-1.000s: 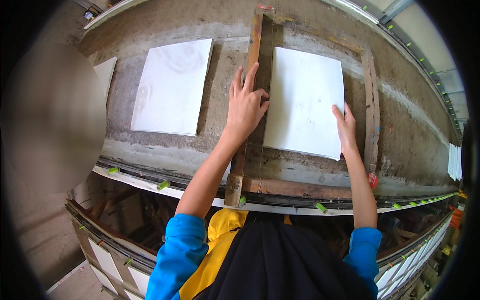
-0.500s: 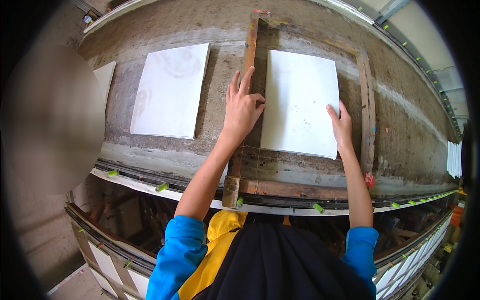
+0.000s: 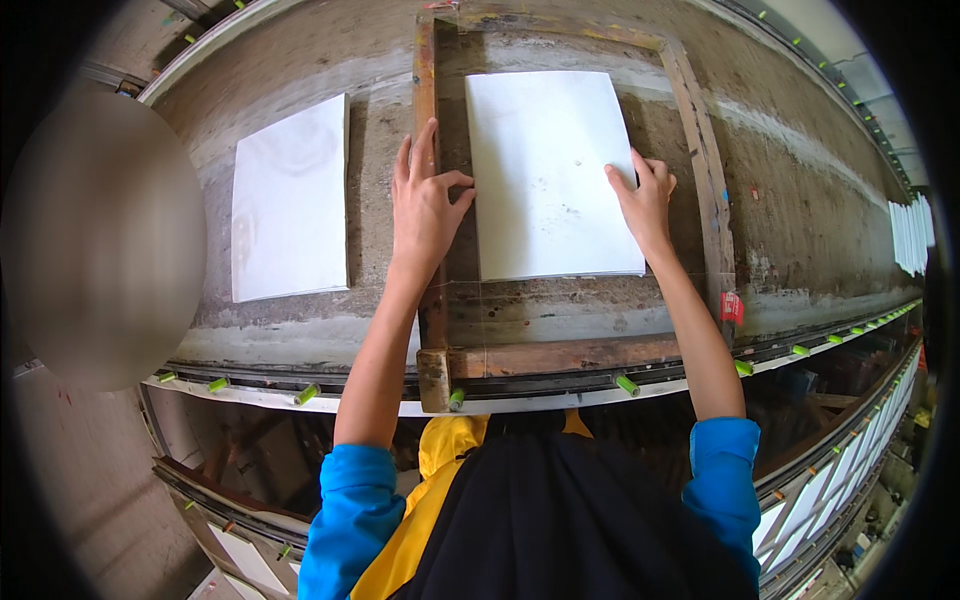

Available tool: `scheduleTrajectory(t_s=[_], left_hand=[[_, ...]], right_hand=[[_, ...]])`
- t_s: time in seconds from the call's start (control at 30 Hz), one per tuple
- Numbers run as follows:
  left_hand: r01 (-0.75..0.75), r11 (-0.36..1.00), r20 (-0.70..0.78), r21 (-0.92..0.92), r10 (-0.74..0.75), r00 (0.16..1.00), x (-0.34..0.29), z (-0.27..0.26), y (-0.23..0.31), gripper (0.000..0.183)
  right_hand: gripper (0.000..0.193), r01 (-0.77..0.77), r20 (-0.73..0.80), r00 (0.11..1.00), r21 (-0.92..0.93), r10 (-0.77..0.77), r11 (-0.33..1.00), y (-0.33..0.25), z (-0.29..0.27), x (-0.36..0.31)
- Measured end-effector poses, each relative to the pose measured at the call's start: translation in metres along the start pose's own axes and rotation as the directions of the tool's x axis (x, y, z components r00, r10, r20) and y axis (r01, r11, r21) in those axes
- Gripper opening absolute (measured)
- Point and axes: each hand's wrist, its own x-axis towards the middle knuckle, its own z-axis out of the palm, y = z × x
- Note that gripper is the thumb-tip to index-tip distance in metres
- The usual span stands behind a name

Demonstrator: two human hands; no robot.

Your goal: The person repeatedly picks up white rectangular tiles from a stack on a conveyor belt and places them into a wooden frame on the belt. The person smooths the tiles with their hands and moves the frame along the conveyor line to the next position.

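A white rectangular sheet stack (image 3: 555, 170), marked with small grey specks, lies inside a worn wooden frame (image 3: 570, 357) on the stained table. At the stack's left edge, my left hand (image 3: 428, 205) brings thumb and forefinger together in a pinch. Its other fingers stretch along the frame's left bar. My right hand (image 3: 645, 200) grips the opposite edge, its thumb on the top face and its fingers partly hidden at the side. Left of the frame rests another white stack (image 3: 292, 200) with faint smudges, touched by neither hand.
A rail (image 3: 520, 402) with several green pegs (image 3: 627, 384) runs along the table's near edge. More white sheets (image 3: 910, 236) stand at the far right. Red tape (image 3: 732, 307) marks the frame's near right corner. A blurred patch covers the left side.
The view has shifted, so the table, frame and stacks sit further left and slightly higher. Both hands keep their places at the stack's edges.
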Motion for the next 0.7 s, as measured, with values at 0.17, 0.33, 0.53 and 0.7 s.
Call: scheduleTrajectory(t_s=[0.17, 0.33, 0.53, 0.7], left_hand=[[-0.010, 1.000, 0.001, 0.008, 0.010, 1.000, 0.001, 0.001, 0.000, 0.016], [-0.045, 0.999, -0.005, 0.006, 0.045, 0.999, 0.001, 0.004, -0.005, 0.016], [-0.049, 0.999, -0.005, 0.014, 0.049, 0.999, 0.001, 0.003, -0.004, 0.016], [-0.035, 0.999, -0.001, 0.008, 0.035, 0.999, 0.002, 0.002, -0.001, 0.014]], right_hand=[[0.054, 0.001, -0.011, 1.000, -0.075, -0.002, 0.997, -0.004, 0.001, -0.002], [0.051, 0.058, -0.051, 0.996, -0.143, -0.066, 0.988, -0.010, 0.001, -0.006], [0.048, 0.105, -0.079, 0.990, -0.165, -0.119, 0.981, -0.011, 0.001, -0.008], [0.048, 0.127, -0.070, 0.987, -0.214, -0.145, 0.968, -0.012, -0.002, -0.006]])
